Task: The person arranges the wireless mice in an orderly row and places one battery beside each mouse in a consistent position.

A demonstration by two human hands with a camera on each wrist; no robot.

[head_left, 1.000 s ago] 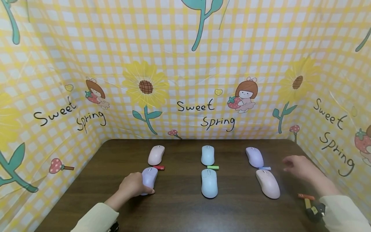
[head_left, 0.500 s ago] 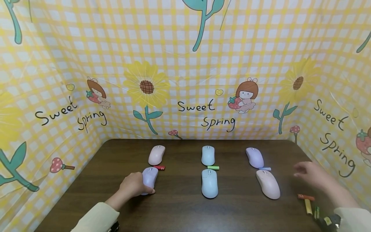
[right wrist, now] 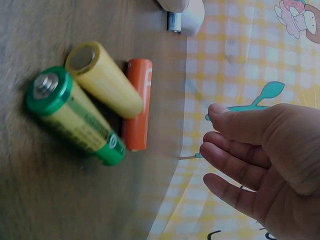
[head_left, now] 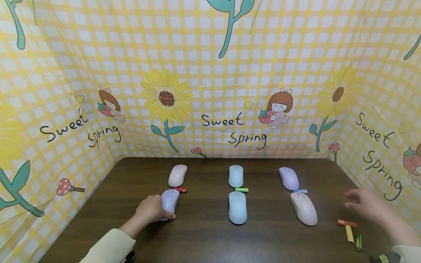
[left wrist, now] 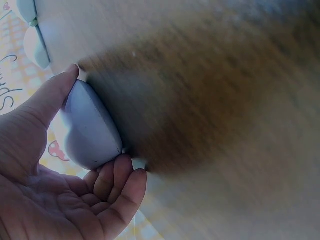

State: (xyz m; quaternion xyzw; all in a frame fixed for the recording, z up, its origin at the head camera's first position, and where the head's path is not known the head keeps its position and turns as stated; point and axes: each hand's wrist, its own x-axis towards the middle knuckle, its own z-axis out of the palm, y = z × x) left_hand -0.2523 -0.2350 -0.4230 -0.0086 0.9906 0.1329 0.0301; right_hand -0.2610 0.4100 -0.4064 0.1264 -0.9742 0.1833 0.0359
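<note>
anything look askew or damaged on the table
No damage or spill shows. Mildly askew: at the right, the orange battery lies crosswise to the yellow battery and green-ended battery, a loose cluster unlike the orderly paired mice.

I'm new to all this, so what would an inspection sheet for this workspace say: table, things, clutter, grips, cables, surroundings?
Surface: dark wood-grain table.
Job's things: three front-and-back pairs of computer mice; a red battery, green battery and blue battery at the gaps, one per pair; an orange battery, yellow battery and green-and-yellow battery close together on the right.
Clutter: nothing seen.
Grips: left hand holds the front lavender mouse of the left pair; right hand holds nothing, near the orange battery.
Cables: nothing seen.
Surroundings: yellow-checked cloth behind and on both sides, printed with sunflowers and "Sweet Spring".
</note>
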